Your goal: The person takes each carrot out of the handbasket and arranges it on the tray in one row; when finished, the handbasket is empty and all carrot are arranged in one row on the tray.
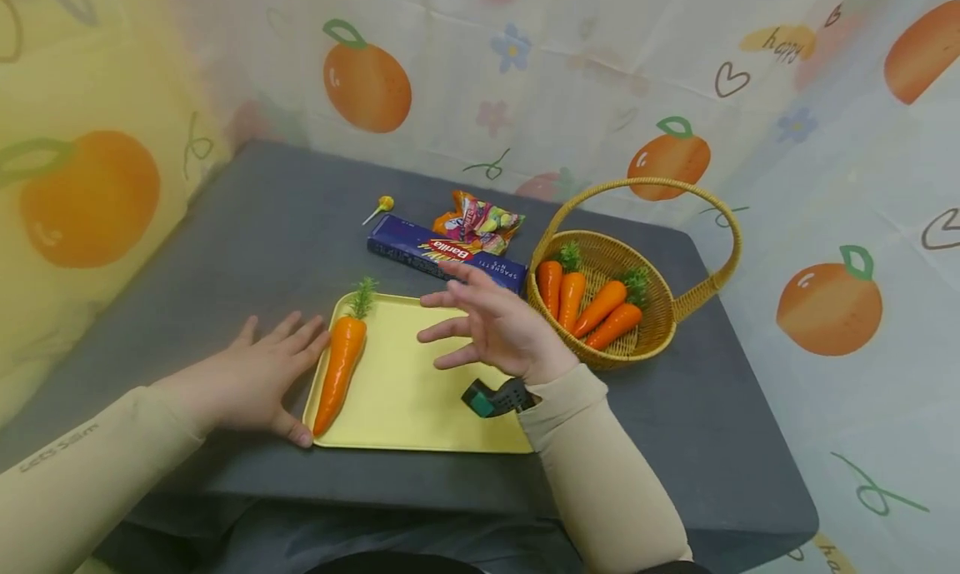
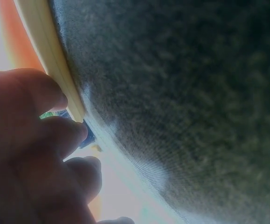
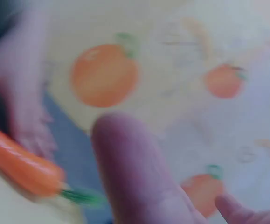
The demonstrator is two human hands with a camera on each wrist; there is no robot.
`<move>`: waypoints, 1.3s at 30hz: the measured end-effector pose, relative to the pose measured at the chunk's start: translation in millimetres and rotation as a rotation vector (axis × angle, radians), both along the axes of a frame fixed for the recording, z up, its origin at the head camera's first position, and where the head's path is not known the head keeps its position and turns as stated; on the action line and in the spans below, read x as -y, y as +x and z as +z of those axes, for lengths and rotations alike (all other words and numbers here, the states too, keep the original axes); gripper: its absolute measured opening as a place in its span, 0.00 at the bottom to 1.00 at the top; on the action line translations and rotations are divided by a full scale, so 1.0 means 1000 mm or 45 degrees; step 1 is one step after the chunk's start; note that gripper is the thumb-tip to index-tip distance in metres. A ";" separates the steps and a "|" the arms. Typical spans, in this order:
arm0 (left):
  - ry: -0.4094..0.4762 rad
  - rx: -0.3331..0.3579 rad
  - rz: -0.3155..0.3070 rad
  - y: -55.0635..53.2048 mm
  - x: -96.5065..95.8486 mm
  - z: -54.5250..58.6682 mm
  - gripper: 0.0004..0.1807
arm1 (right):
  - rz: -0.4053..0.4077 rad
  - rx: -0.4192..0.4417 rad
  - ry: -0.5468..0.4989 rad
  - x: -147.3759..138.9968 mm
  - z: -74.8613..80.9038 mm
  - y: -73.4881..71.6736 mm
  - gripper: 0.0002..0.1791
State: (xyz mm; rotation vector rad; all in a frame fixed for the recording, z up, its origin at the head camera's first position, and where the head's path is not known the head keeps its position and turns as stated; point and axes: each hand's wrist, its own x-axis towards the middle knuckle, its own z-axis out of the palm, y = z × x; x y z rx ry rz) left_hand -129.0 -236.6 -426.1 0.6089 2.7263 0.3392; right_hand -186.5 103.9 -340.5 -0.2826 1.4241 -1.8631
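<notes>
An orange carrot with a green top (image 1: 343, 366) lies lengthwise along the left side of a pale yellow tray (image 1: 427, 391). My left hand (image 1: 262, 374) touches the tray's left rim with fingers spread, its thumb by the near corner. In the left wrist view, the fingertips (image 2: 55, 93) meet the tray's edge (image 2: 46, 42). Above the tray's right half hovers my right hand (image 1: 495, 328), fingers extended and apart, holding nothing. The right wrist view shows its thumb large and blurred, with the carrot (image 3: 23, 163) at lower left.
A wicker basket (image 1: 660, 341) with a tall handle holds several carrots (image 1: 600, 307) at the right. Behind the tray lie a blue Barilla spaghetti box (image 1: 405, 245), a colourful candy bag (image 1: 480, 222) and a lollipop (image 1: 385, 203). Printed curtains (image 1: 450, 74) border the grey table (image 1: 247, 224).
</notes>
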 end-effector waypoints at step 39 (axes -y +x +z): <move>-0.008 -0.007 0.028 0.001 -0.003 -0.001 0.86 | -0.494 0.225 0.407 -0.159 -0.025 -0.105 0.54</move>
